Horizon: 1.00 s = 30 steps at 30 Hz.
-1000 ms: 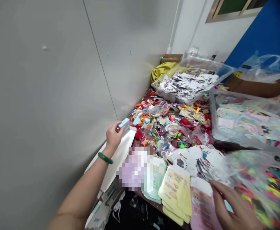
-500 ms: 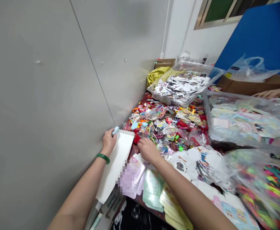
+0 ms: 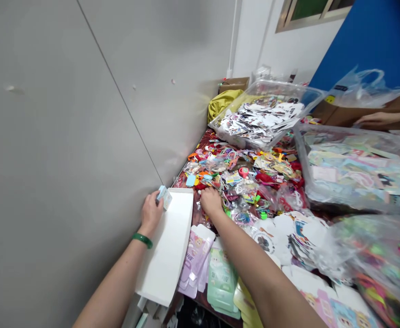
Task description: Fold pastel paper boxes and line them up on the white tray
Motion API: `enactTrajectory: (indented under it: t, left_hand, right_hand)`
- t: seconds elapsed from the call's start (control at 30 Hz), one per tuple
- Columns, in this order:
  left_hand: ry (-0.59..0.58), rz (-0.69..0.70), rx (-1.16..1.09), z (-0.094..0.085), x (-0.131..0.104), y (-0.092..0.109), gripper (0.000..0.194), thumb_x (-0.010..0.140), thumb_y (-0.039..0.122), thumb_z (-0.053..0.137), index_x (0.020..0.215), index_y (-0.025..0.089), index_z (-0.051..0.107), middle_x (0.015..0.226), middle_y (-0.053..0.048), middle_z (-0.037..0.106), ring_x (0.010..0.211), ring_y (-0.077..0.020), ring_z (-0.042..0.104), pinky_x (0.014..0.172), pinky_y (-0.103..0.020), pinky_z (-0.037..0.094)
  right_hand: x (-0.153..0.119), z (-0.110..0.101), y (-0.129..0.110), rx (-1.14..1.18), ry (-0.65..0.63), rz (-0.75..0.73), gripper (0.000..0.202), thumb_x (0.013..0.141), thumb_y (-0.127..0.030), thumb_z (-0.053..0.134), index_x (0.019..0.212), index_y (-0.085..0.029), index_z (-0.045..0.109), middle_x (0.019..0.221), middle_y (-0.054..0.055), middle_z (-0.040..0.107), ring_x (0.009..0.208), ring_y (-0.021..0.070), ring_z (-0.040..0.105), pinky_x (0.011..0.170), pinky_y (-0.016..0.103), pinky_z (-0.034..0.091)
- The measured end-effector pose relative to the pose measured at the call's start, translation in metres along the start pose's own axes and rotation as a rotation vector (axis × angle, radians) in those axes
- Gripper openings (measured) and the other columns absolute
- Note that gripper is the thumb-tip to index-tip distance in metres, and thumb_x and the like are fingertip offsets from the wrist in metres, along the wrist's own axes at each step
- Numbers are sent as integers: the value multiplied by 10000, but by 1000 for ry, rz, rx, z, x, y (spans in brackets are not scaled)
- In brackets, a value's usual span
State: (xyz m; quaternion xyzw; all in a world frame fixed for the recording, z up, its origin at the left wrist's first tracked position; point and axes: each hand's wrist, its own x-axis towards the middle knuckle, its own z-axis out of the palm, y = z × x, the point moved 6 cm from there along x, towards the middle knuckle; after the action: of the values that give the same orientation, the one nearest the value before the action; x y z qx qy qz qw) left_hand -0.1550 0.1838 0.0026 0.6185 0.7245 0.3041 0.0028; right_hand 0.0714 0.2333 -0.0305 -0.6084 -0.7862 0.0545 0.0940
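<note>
My left hand (image 3: 152, 212), with a green bangle at its wrist, grips a small light-blue printed box (image 3: 165, 197). It holds this box over the far left edge of a long, white, shallow tray (image 3: 166, 241), beside the grey wall. My right hand (image 3: 210, 200) is just right of the tray's far end, at the near-left edge of a heap of small wrapped trinkets (image 3: 237, 175). Its fingers are curled inward, and what they hold, if anything, is hidden. Below it lie flat purple printed cartons (image 3: 197, 255) and green ones (image 3: 220, 278).
A clear bin (image 3: 261, 123) of white cutouts stands at the back, and another clear bin (image 3: 353, 168) holds pastel cards. White round cards (image 3: 300, 234) and a plastic bag (image 3: 364, 255) of colourful pieces lie at right. Another person's hand (image 3: 374, 119) rests by a cardboard box (image 3: 343, 111).
The light-blue box in my left hand has turned, showing its broad face. My right hand has reached slightly farther into the trinkets' edge, its fingers more curled. The view has shifted a little.
</note>
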Motion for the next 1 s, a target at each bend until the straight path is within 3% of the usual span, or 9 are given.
enactTrajectory:
  t: [0.13, 0.23, 0.33, 0.4, 0.47, 0.53, 0.7, 0.83, 1.0]
  left_hand:
    - [-44, 33, 5, -5, 0, 0, 322, 839, 259, 496, 1132, 171, 593, 875, -61, 599, 721, -176, 583, 716, -290, 472]
    - [-51, 39, 18, -5, 2, 2, 324, 836, 252, 499, 1133, 164, 593, 877, -67, 603, 717, -177, 585, 710, -289, 472]
    - [-42, 42, 36, -2, 8, 5, 316, 830, 245, 509, 1121, 162, 600, 901, -79, 614, 755, -190, 592, 736, -296, 469]
    - [-38, 49, 48, 0, 13, 8, 312, 828, 244, 518, 1118, 168, 605, 911, -83, 620, 770, -197, 594, 741, -299, 467]
    - [-35, 55, 61, 3, 17, 9, 313, 828, 244, 523, 1120, 170, 607, 904, -85, 622, 770, -204, 595, 734, -302, 465]
    - [-29, 58, 75, 5, 21, 10, 315, 829, 246, 528, 1123, 170, 609, 888, -85, 621, 768, -211, 594, 726, -305, 463]
    - [-14, 68, 102, 10, 18, 10, 295, 852, 256, 516, 1126, 187, 599, 889, -74, 606, 779, -200, 592, 731, -289, 460]
    - [-17, 75, 124, 14, 8, 13, 276, 863, 254, 515, 1122, 184, 583, 923, -71, 584, 798, -187, 590, 732, -274, 459]
    - [-18, 75, 174, 18, 0, 17, 271, 868, 289, 525, 1117, 193, 569, 960, -73, 550, 774, -187, 586, 663, -270, 448]
  right_hand:
    - [-2, -8, 0, -22, 12, 15, 340, 886, -65, 314, 987, -34, 637, 1021, 223, 618, 1013, 281, 520, 843, 383, 373]
    - [-12, -21, -11, -35, 57, -14, 386, 903, -76, 285, 1169, -48, 563, 1166, 225, 566, 1079, 292, 492, 852, 399, 380]
    - [-32, -32, -41, -49, 97, -297, 393, 915, -137, 339, 1269, -155, 508, 1395, 161, 405, 1234, 301, 365, 909, 422, 365]
    - [-46, -29, -60, -69, 3, -481, 306, 897, -152, 402, 1105, -154, 626, 1310, 148, 499, 1189, 291, 402, 872, 394, 397]
    - [-58, -21, -72, -77, -105, -545, 240, 879, -160, 449, 922, -129, 683, 1069, 151, 626, 1057, 276, 478, 783, 357, 433]
    - [-67, -16, -81, -62, -123, -571, 210, 867, -174, 481, 867, -127, 686, 913, 134, 648, 973, 268, 498, 721, 339, 443]
    - [-87, -2, -92, -27, -114, -591, 159, 844, -160, 516, 822, -128, 671, 853, 112, 634, 898, 240, 506, 701, 326, 444]
    - [-92, 0, -87, 16, -100, -566, 178, 867, -163, 483, 842, -122, 654, 878, 109, 619, 960, 236, 491, 761, 330, 443]
    - [-96, -12, -79, 117, -72, -484, 190, 876, -146, 461, 914, -135, 646, 982, 101, 608, 1058, 218, 466, 893, 335, 411]
